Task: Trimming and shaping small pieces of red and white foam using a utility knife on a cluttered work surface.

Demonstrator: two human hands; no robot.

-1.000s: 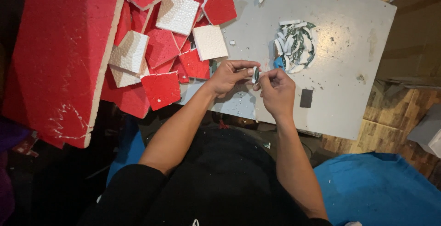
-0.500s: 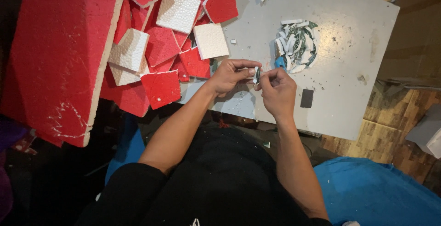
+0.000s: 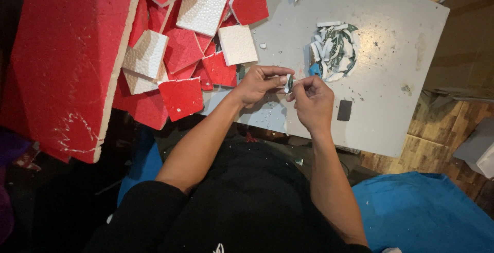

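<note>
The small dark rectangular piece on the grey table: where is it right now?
In the head view the small dark rectangular piece lies flat on the grey table, just right of the right hand and below the pile of white and green strips.

Person in a black short-sleeved top (image 3: 242,206) with a small white mark at the chest, both forearms bare, no gloves.
</note>
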